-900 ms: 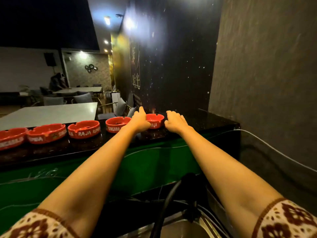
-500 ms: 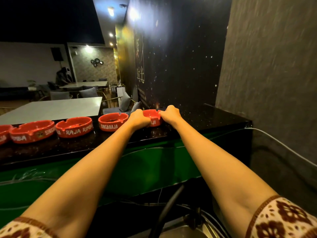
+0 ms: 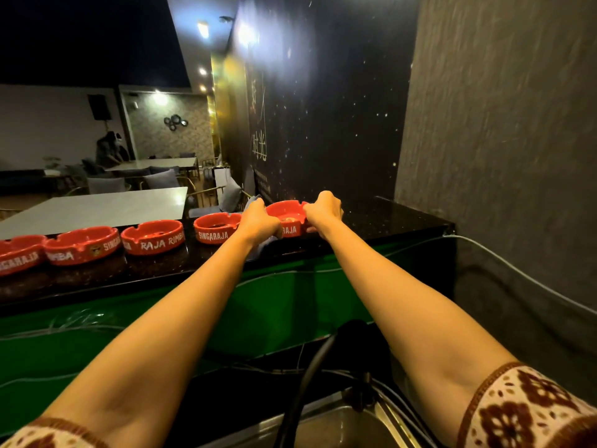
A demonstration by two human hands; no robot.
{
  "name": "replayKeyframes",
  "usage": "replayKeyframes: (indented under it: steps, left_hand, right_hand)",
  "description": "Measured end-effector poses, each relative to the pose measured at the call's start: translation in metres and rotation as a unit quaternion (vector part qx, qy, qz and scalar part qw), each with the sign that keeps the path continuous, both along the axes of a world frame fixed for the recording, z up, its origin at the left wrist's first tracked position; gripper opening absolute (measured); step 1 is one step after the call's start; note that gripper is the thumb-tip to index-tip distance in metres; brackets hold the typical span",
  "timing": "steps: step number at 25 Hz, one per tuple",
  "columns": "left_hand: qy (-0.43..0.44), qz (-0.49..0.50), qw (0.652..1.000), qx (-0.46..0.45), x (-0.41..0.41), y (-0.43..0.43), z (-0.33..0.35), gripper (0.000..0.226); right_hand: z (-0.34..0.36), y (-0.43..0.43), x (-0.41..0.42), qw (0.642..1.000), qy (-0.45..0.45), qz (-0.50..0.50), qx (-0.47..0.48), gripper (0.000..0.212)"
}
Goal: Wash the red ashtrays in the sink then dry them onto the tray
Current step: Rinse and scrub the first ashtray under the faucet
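Several red ashtrays with white lettering stand in a row on a dark raised counter [image 3: 381, 221]. The rightmost red ashtray [image 3: 288, 215] sits between my two hands. My left hand [image 3: 260, 223] grips its left rim and my right hand [image 3: 324, 210] grips its right rim. To its left stand another ashtray [image 3: 217, 227], one marked RAJA RIMBA [image 3: 153, 236] and more ashtrays [image 3: 80, 244] toward the left edge. A steel sink [image 3: 339, 428] lies below at the bottom, with a dark curved faucet [image 3: 310, 370] over it.
The counter front is green [image 3: 274, 305], with thin cables running along it. A grey textured wall [image 3: 500, 156] stands close on the right and a dark starry wall behind the counter. Beyond are tables [image 3: 97, 208], chairs and a person at the far left.
Both hands have closed in on the rightmost ashtray and now grip its two sides. It seems slightly raised from the counter. The view has shifted a little.
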State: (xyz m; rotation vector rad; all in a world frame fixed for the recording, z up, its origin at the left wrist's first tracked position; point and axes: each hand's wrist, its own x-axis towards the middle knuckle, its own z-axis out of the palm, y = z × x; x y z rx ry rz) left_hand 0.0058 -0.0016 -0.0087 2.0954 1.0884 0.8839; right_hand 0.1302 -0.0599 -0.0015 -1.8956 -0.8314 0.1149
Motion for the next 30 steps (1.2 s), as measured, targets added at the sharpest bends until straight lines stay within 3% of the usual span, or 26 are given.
replayKeyframes:
  steps: [5, 14, 21, 30]
  left_hand:
    - [-0.145, -0.046, 0.985, -0.084, -0.030, -0.026, 0.010, 0.036]
    - [-0.155, -0.060, 0.963, -0.211, -0.116, -0.094, -0.012, 0.026]
    - [-0.117, -0.003, 0.980, -0.160, -0.191, -0.148, -0.076, 0.032]
    - [-0.119, 0.065, 0.984, -0.113, -0.262, -0.190, -0.210, 0.031]
  right_hand:
    - [0.000, -0.026, -0.021, 0.999, 0.021, -0.010, 0.032, 0.026]
    - [-0.026, -0.120, -0.115, 0.999, -0.014, -0.015, 0.027, 0.023]
    - [-0.087, -0.179, -0.204, 0.999, 0.036, 0.007, 0.021, 0.021]
    - [-0.203, -0.223, -0.280, 0.996, 0.090, 0.020, 0.003, 0.017]
